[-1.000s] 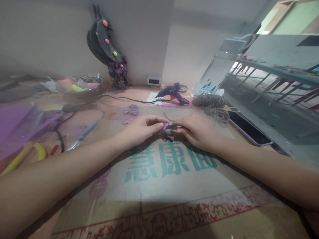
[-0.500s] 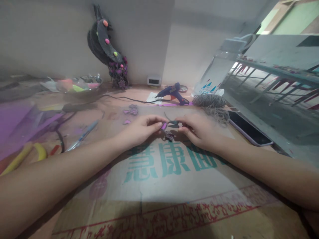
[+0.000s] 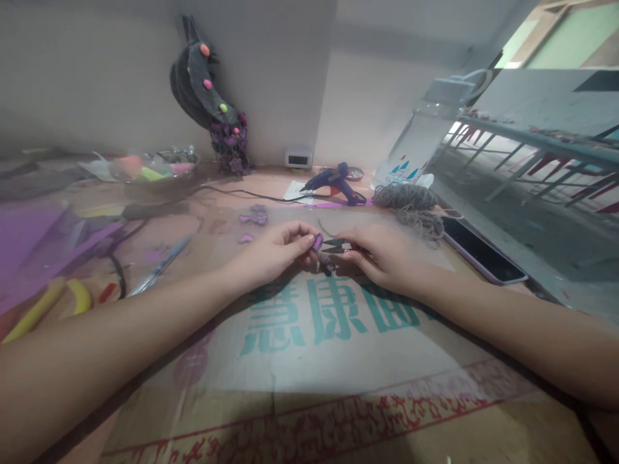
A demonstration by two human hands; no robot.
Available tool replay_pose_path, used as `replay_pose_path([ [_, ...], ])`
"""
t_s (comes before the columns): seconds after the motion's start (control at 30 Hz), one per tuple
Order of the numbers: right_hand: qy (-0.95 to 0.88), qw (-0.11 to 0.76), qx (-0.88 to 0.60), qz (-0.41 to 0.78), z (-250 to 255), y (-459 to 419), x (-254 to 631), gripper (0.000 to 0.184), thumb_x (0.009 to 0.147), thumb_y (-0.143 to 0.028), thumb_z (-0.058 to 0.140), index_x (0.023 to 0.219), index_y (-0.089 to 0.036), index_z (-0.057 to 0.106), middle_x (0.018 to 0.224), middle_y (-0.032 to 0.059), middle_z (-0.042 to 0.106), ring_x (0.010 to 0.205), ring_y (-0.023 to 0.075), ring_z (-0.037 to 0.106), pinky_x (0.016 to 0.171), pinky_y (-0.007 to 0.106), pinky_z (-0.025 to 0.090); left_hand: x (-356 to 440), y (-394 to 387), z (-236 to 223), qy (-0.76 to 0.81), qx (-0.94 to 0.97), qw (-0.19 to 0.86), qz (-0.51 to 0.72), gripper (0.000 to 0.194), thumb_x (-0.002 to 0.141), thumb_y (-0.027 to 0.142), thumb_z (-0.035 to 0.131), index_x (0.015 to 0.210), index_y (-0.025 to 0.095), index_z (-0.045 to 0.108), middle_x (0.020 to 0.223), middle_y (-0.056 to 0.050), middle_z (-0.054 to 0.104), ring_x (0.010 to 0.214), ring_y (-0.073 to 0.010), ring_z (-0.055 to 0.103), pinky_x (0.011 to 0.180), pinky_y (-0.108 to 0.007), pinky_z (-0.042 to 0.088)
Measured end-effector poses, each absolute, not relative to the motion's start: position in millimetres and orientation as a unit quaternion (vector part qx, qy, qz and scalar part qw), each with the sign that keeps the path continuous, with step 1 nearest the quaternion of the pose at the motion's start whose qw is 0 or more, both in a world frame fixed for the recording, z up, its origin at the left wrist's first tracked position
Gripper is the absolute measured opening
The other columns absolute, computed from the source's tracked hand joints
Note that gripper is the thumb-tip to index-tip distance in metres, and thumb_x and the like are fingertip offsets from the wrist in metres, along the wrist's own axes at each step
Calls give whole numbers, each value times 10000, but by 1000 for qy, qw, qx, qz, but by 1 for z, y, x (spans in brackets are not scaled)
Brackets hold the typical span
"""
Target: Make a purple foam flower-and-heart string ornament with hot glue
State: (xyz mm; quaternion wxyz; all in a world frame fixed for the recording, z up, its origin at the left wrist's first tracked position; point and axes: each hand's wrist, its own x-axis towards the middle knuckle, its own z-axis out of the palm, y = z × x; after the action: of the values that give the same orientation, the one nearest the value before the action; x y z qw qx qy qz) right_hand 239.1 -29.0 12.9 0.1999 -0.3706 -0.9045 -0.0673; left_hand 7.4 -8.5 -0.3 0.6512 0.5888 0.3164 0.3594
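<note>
"What's the biggest thing there?"

"One pale wall [image 3: 271, 77], with a single green-grey table [image 3: 541, 138] and red seats off to the right, in a room with a grey floor."

"And the surface?"

"A pinkish tabletop [image 3: 164, 222], with printed cardboard [image 3: 309, 367] on it: green characters, a red patterned band."

"How are the arms?"

"Two, coming in from either side with elbows wide, the hands nearly meeting over the cardboard."

"Count the rest, big to small."

"One clear bottle [image 3: 413, 138], one dark crescent ornament [image 3: 200, 84] with at least four bright dots, one purple sheet [image 3: 29, 245], one phone [image 3: 486, 250], one bundle of grey yarn [image 3: 406, 196], one blue glue gun [image 3: 333, 180], two yellow strips, one small clock [image 3: 298, 158]. The loose purple bits [image 3: 255, 214] overlap too much to count."

"What about the grips?"

"The right hand [image 3: 374, 251] has its fingers closed on one small two-bladed tool [image 3: 333, 246], blades parted. The left hand [image 3: 290, 248] pinches one purple piece [image 3: 317, 242] between thumb and fingers."

"Where exactly is that piece?"

"Above the cardboard, right by the blade tips; whether they touch, I can't tell. A dark, crumpled bit [image 3: 326, 263] hangs just below."
</note>
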Motion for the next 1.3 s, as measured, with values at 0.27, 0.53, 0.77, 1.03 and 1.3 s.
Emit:
replay_pose_path([
  [0.27, -909, 177, -369, -72, 15, -29, 239, 330, 1002, -318, 444, 1160, -143, 675, 918, 108, 733, 837, 239, 653, 727, 337, 444, 7, -8, 2, 326, 605, 645, 333, 145, 926, 290, 622, 886, 156, 581, 678, -1, 684, 620, -111, 660, 640, -216, 477],
  [0.53, -913, 179, -358, -77, 15, -29, 238, 347, 1013, -311, 422, 1129, -120, 688, 872, 106, 719, 801, 230, 626, 700, 322, 398, 6, -9, 1, 325, 607, 648, 325, 126, 938, 277, 601, 918, 158, 564, 686, -12, 698, 640, -125, 673, 643, -225, 474],
  [0.77, -913, 185, -355, -79, 12, -27, 239, 351, 1017, -302, 400, 1115, -137, 695, 857, 97, 724, 787, 223, 629, 695, 322, 405, 6, -8, 1, 323, 611, 646, 325, 113, 941, 259, 594, 911, 154, 567, 684, -11, 699, 632, -117, 672, 643, -220, 472],
  [1.03, -911, 178, -361, -87, 15, -29, 238, 344, 1016, -300, 403, 1099, -147, 700, 860, 95, 728, 803, 221, 645, 694, 318, 413, 6, -9, 1, 328, 612, 642, 324, 144, 916, 288, 634, 897, 161, 569, 677, -12, 702, 640, -122, 668, 638, -221, 459],
  [1.3, -908, 191, -362, -93, 14, -29, 238, 324, 1001, -275, 426, 1083, -143, 710, 848, 95, 730, 789, 218, 647, 695, 318, 427, 6, -8, 1, 326, 618, 638, 324, 175, 904, 317, 652, 889, 164, 568, 681, -13, 705, 653, -121, 671, 626, -214, 451],
])
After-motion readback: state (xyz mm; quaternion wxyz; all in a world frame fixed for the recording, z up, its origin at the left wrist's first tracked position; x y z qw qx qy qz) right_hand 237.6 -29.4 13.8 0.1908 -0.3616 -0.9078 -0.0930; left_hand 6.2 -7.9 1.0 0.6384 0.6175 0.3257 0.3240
